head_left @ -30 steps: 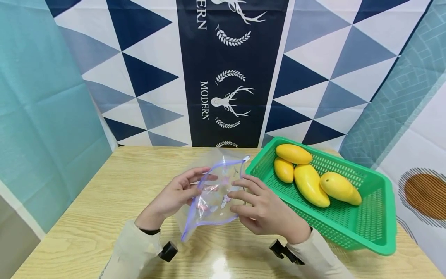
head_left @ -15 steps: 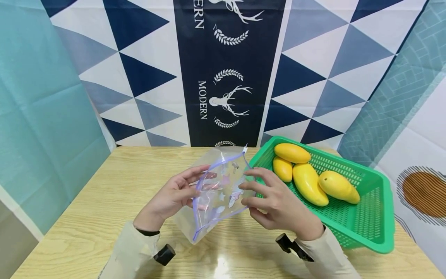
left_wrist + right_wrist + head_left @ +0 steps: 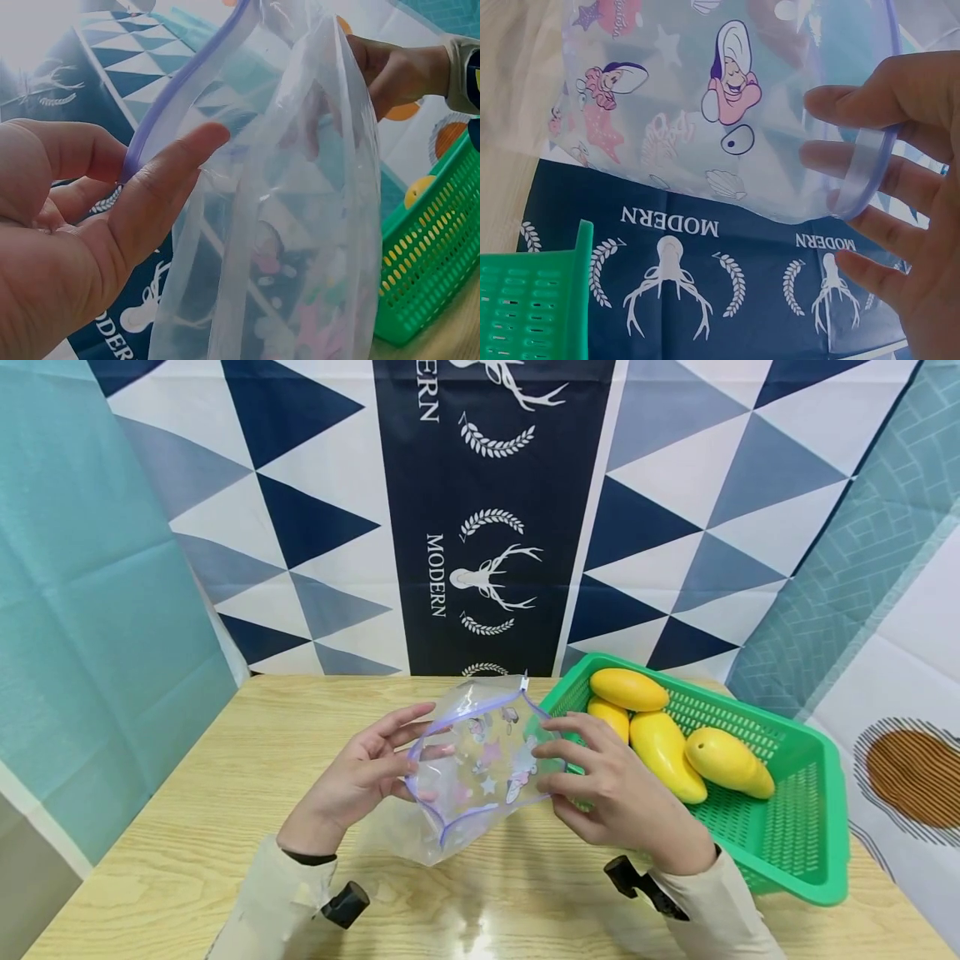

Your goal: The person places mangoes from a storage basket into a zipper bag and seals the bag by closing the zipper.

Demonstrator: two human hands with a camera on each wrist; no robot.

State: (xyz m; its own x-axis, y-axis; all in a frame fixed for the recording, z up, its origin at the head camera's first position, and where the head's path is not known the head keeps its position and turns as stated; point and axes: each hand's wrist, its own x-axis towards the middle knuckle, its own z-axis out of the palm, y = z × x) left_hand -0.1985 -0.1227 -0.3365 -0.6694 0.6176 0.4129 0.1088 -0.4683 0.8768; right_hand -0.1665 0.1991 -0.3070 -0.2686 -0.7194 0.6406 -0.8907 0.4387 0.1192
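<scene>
Left hand [image 3: 360, 777] and right hand [image 3: 611, 785] both clamped on clear bag [image 3: 468, 764], opposite sides of rim. Bag's up over table [image 3: 225, 810], beside green basket [image 3: 834, 827]. Mouth gapes noticeably wider than half a sec ago, hands spread further apart.

On my feed, the bag [image 3: 480, 770] was between the left hand [image 3: 352, 781] and right hand [image 3: 618, 789] above the table [image 3: 195, 827], mangoes [image 3: 663, 756] in the basket [image 3: 798, 827] rightward, backdrop [image 3: 495, 518] behind.

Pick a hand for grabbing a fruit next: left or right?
Likely right: the right hand is nearer the green basket and its yellow fruit; the left hand is across the bag. Both hold its rim, so right would let go first.
</scene>
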